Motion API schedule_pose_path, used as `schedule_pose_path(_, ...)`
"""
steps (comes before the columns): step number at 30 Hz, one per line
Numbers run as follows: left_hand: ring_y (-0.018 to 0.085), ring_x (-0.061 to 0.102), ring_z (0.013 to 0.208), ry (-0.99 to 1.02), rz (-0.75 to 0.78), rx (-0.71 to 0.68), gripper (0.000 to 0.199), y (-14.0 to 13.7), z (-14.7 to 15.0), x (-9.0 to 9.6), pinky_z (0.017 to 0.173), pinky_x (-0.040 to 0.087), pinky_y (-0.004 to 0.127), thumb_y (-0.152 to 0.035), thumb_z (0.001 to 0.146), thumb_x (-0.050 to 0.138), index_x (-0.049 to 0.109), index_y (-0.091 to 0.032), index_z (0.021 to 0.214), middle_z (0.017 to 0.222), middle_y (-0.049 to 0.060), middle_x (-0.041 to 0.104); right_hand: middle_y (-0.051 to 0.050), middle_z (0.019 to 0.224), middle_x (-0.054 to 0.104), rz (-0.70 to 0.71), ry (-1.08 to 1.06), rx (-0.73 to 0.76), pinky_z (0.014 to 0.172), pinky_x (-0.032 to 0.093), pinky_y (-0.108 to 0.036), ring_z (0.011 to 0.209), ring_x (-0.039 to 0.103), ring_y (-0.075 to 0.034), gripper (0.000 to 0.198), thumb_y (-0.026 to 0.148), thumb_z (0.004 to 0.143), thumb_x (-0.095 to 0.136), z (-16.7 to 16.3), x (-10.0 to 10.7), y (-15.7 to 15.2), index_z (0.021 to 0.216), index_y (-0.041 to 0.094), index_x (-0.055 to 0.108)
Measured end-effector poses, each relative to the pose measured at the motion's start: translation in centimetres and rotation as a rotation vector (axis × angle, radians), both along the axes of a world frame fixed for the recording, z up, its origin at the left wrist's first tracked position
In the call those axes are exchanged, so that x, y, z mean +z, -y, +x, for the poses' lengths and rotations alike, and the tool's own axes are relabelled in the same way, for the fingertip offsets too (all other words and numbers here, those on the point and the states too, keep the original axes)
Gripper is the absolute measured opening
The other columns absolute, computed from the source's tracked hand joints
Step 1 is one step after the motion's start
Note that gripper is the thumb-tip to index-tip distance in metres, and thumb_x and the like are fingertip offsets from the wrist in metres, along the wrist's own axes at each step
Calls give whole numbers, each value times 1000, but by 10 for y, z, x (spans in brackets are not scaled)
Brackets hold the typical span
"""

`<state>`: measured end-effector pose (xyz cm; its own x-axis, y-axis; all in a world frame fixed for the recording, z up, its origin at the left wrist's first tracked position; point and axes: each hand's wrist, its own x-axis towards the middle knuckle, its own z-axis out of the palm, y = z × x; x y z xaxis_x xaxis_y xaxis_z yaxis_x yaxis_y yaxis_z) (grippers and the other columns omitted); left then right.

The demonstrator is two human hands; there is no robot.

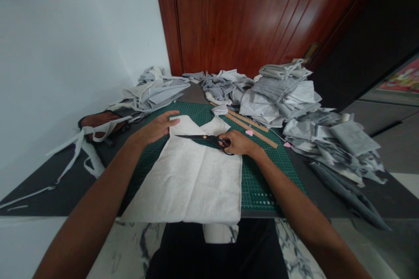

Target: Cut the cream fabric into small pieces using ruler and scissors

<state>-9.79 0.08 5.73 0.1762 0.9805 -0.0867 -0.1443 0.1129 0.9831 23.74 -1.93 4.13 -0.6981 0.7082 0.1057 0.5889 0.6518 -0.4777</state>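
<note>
Head view shows white cloth (pixel 193 183) spread on the green cutting mat (pixel 262 174), the right hand (pixel 241 142) gripping black scissors (pixel 211 138) across it while the left hand (pixel 154 128) holds the cloth's far-left corner, presumably steadying it for the blades.

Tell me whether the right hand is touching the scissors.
Touching. The head view shows the right hand gripping the black scissors by their handles.
</note>
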Motion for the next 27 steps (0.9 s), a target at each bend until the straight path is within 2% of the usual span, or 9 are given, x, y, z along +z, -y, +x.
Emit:
schedule_pose_path(2,18,74,82,-43,30,17,66,0,-1,1,72,60,27,-20,65,94,67,-19,125,97,5,77,5,64,55,5,7,-2,61,30,-23,59,47,-12,11,12,67,63,0,-1,0,76,18,62)
schedule_pose_path(6,17,72,71,-132,67,26,75,1,2,1,62,56,24,-26,63,95,64,-19,131,86,3,76,4,64,57,13,24,-12,61,29,-24,58,46,-11,10,12,69,63,0,-3,0,77,17,64)
schedule_pose_path(19,20,74,75,-97,124,9,81,-3,2,-5,65,57,25,-37,62,97,63,-17,133,90,7,80,4,65,58,27,26,-16,62,30,-23,59,48,-11,9,11,71,63,1,-3,-1,78,17,65)
schedule_pose_path(27,20,74,75,-88,131,16,79,-1,3,-3,67,57,26,-37,63,97,65,-17,132,90,6,79,3,66,58,34,18,-15,62,30,-23,60,46,-12,11,11,70,62,2,-6,-3,78,17,66)
